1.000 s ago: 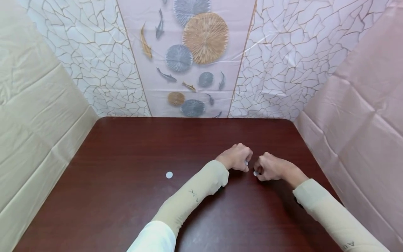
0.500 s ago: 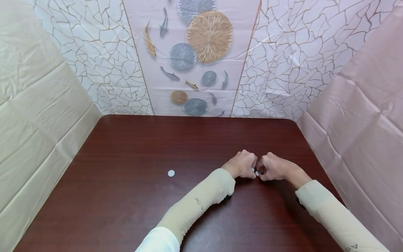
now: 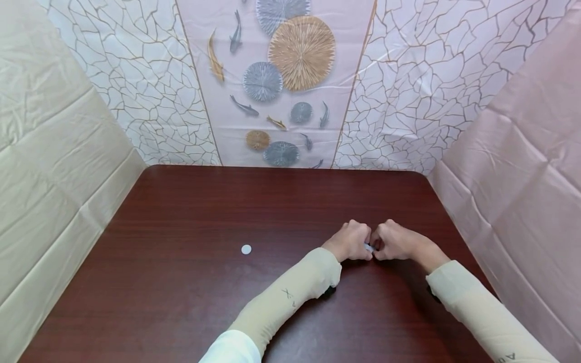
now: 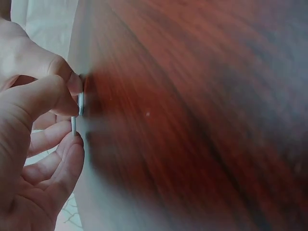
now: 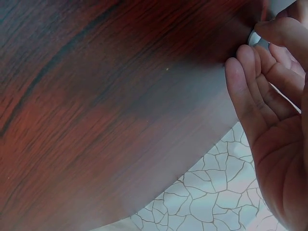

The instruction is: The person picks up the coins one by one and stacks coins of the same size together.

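Note:
In the head view, my left hand [image 3: 348,242] and right hand [image 3: 393,241] meet over the right part of the table, fingertips together. Each pinches a small white disc; between them the white [image 3: 368,247] shows as one patch. The left wrist view has the discs edge-on: my left fingers and thumb hold the lower disc [image 4: 74,126], while the upper disc [image 4: 81,103] is by the right hand's fingertips. They overlap or lie side by side; whether they touch I cannot tell. A sliver of white disc [image 5: 255,37] shows between my right thumb and fingers. Another white disc [image 3: 246,249] lies flat on the table.
The dark red-brown wooden table [image 3: 181,212] has rounded far corners. A patterned cloth backdrop [image 3: 390,91] hangs behind it, with pale cloth walls [image 3: 513,166] on the right and left. Both forearms wear beige sleeves [image 3: 286,287].
My left hand has moved right and slightly nearer until its disc meets or nearly meets the one in the right hand. The right hand has barely moved. The loose disc stays put.

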`<state>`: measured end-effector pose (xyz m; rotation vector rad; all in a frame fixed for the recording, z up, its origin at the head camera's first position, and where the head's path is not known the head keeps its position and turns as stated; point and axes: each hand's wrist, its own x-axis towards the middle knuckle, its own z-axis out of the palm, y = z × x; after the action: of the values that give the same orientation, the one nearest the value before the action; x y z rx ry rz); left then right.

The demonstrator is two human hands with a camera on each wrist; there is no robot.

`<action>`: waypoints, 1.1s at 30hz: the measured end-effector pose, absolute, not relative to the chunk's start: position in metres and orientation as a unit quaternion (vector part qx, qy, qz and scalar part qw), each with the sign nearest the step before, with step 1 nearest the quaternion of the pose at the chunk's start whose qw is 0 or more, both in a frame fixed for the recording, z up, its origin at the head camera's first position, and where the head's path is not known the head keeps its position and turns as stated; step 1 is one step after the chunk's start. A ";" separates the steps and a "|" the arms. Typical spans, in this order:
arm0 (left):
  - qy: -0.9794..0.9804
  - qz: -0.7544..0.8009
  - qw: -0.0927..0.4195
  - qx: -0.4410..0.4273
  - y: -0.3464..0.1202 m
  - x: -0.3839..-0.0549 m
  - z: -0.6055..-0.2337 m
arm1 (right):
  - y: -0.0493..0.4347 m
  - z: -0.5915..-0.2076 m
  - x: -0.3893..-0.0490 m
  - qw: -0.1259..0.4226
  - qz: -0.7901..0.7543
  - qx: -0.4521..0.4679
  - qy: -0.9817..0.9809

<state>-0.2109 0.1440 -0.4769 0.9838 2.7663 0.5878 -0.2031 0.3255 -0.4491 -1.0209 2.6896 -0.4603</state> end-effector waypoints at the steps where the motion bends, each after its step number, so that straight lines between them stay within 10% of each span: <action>1: 0.921 0.200 0.074 0.326 0.144 -0.210 -0.477 | 0.325 -0.449 -0.203 0.114 -0.158 -0.348 0.917; 33: 0.926 0.193 0.115 0.304 0.152 -0.210 -0.484 | 0.328 -0.448 -0.202 0.139 -0.170 -0.307 0.926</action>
<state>-0.2096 0.1520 -0.4837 0.8905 2.7124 0.5642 -0.2021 0.3281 -0.4479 -0.8864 2.6768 -0.4928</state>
